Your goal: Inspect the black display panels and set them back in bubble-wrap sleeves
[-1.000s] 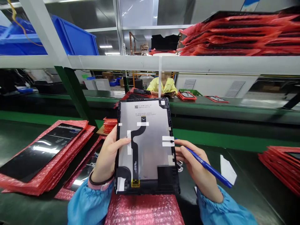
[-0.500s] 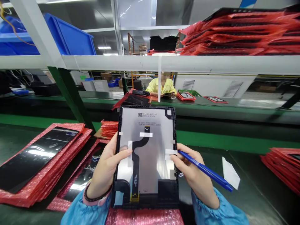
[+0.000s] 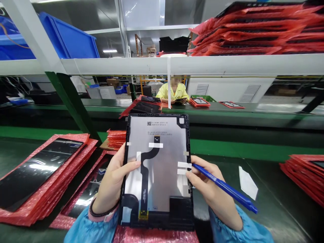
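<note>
Display panel (image 3: 158, 172) between both hands' fingers (image 3: 129, 167)

Panel (image 3: 164, 175), centre of frame, was silver-grey with black edges (image 3: 188, 141) and white strips (image 3: 155, 145). Pen (image 3: 225, 188) was blue. Sleeves (image 3: 91, 226) were light blue. Stack (image 3: 258, 33), upper right, showed red and black.

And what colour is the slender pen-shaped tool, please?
The tool is blue, clearest in the head view.

The display panel (image 3: 163, 180), its printed lines (image 3: 159, 134) too small to read, partly hides the left hand (image 3: 112, 180), and the bottom edge crops the pink bubble wrap (image 3: 157, 235).
</note>
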`<action>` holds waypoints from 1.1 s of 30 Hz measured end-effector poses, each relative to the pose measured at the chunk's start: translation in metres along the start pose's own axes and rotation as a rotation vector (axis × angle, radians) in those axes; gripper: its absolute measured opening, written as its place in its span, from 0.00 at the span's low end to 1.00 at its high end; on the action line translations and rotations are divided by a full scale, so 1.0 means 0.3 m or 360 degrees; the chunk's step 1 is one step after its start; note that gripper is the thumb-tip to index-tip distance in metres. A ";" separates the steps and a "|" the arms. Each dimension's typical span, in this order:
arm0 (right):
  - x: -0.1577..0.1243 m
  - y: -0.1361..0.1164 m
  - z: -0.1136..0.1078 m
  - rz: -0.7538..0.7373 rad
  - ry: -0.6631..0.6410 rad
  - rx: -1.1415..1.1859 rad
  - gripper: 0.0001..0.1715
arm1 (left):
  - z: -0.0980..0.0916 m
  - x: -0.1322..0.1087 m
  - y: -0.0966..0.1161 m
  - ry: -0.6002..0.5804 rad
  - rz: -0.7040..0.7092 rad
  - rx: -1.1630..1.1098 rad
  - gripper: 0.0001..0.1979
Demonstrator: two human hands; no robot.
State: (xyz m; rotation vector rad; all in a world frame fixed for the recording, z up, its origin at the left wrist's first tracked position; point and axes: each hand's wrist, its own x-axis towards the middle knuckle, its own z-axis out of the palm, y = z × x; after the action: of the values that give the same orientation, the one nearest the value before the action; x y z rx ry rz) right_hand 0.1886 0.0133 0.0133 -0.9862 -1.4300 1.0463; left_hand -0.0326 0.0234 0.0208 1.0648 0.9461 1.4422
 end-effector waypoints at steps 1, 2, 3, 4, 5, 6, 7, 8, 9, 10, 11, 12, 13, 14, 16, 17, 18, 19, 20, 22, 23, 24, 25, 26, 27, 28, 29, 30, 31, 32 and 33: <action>0.001 -0.002 0.006 0.0011 0.0002 -0.0028 0.06 | 0.002 -0.004 -0.001 0.0002 0.0010 0.0019 0.31; 0.003 -0.002 0.011 0.0012 0.0018 -0.0047 0.05 | 0.004 -0.008 -0.002 0.0005 0.0021 0.0035 0.31; 0.005 0.000 0.015 0.0011 0.0040 -0.0064 0.05 | 0.006 -0.012 -0.003 0.0007 0.0034 0.0046 0.31; 0.006 0.003 0.018 0.0004 0.0064 -0.0082 0.05 | 0.008 -0.014 -0.003 0.0010 0.0050 0.0050 0.31; 0.008 0.007 0.020 -0.0005 0.0082 -0.0097 0.06 | 0.008 -0.016 -0.004 0.0010 0.0064 0.0050 0.31; 0.009 0.011 0.021 -0.0018 0.0089 -0.0104 0.07 | 0.009 -0.016 -0.004 0.0008 0.0077 0.0046 0.30; 0.010 0.015 0.020 -0.0029 0.0088 -0.0106 0.07 | 0.008 -0.015 -0.004 0.0004 0.0086 0.0043 0.30; 0.010 0.020 0.018 -0.0038 0.0081 -0.0102 0.07 | 0.007 -0.014 -0.004 -0.0002 0.0094 0.0041 0.29; 0.010 0.024 0.015 -0.0039 0.0065 -0.0094 0.07 | 0.005 -0.012 -0.005 -0.0006 0.0099 0.0043 0.29; 0.009 0.030 0.010 -0.0033 0.0045 -0.0077 0.06 | 0.003 -0.010 -0.005 -0.0009 0.0102 0.0045 0.29; 0.008 0.036 0.004 -0.0024 0.0021 -0.0044 0.06 | 0.001 -0.007 -0.006 -0.0008 0.0103 0.0048 0.29; 0.007 0.043 -0.002 -0.0013 -0.0006 0.0006 0.07 | -0.001 -0.005 -0.006 -0.0007 0.0101 0.0049 0.29; 0.006 0.051 -0.008 0.0004 -0.0032 0.0072 0.09 | -0.003 -0.003 -0.007 -0.0006 0.0099 0.0047 0.29; 0.006 0.059 -0.014 0.0019 -0.0049 0.0148 0.10 | -0.004 -0.001 -0.007 -0.0006 0.0095 0.0043 0.30; 0.006 0.072 -0.021 0.0054 -0.0052 0.0281 0.11 | -0.007 0.002 -0.010 0.0000 0.0089 0.0037 0.31; 0.007 0.076 -0.023 0.0069 -0.0042 0.0313 0.11 | -0.008 0.003 -0.011 0.0007 0.0089 0.0040 0.32; 0.008 0.079 -0.024 0.0073 -0.0027 0.0316 0.12 | -0.009 0.003 -0.013 0.0014 0.0091 0.0046 0.32; 0.009 0.080 -0.024 0.0061 -0.0015 0.0294 0.12 | -0.009 0.003 -0.015 0.0020 0.0093 0.0052 0.32; 0.010 0.081 -0.023 0.0044 -0.0011 0.0250 0.13 | -0.008 0.003 -0.016 0.0020 0.0089 0.0058 0.32; 0.013 0.085 -0.024 0.0005 0.0006 0.0127 0.14 | -0.004 0.002 -0.017 0.0008 0.0068 0.0064 0.31; 0.015 0.089 -0.026 -0.0012 0.0028 0.0060 0.14 | -0.001 0.001 -0.016 0.0001 0.0054 0.0063 0.31; 0.018 0.094 -0.029 -0.0021 0.0049 -0.0004 0.14 | 0.002 0.001 -0.016 -0.0005 0.0046 0.0063 0.31; 0.023 0.100 -0.033 -0.0024 0.0061 -0.0056 0.14 | 0.005 0.000 -0.015 -0.0010 0.0050 0.0065 0.31; 0.029 0.106 -0.037 -0.0016 0.0060 -0.0095 0.15 | 0.006 -0.001 -0.015 -0.0015 0.0075 0.0073 0.30; 0.036 0.110 -0.042 0.0012 0.0051 -0.0123 0.17 | 0.006 -0.002 -0.015 -0.0020 0.0117 0.0093 0.29; 0.044 0.112 -0.046 0.0051 0.0056 -0.0142 0.18 | 0.003 -0.004 -0.017 -0.0027 0.0173 0.0133 0.27; 0.051 0.111 -0.049 0.0080 0.0088 -0.0148 0.20 | -0.001 -0.006 -0.019 -0.0029 0.0241 0.0202 0.23; 0.058 0.106 -0.050 0.0081 0.0142 -0.0135 0.20 | -0.008 -0.008 -0.022 -0.0011 0.0339 0.0304 0.19; 0.062 0.098 -0.050 0.0059 0.0204 -0.0088 0.21 | -0.015 -0.009 -0.025 0.0013 0.0467 0.0445 0.14; 0.064 0.089 -0.047 0.0022 0.0247 0.0013 0.22 | -0.023 -0.009 -0.029 0.0030 0.0625 0.0617 0.09; 0.063 0.079 -0.041 -0.0016 0.0243 0.0174 0.24 | -0.031 -0.007 -0.032 0.0012 0.0828 0.0800 0.07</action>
State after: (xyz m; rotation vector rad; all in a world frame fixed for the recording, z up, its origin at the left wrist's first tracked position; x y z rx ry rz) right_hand 0.1997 0.0389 -0.0036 -0.9578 -1.2392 1.0092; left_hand -0.0386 0.0223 0.0086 1.7761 1.1211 1.6605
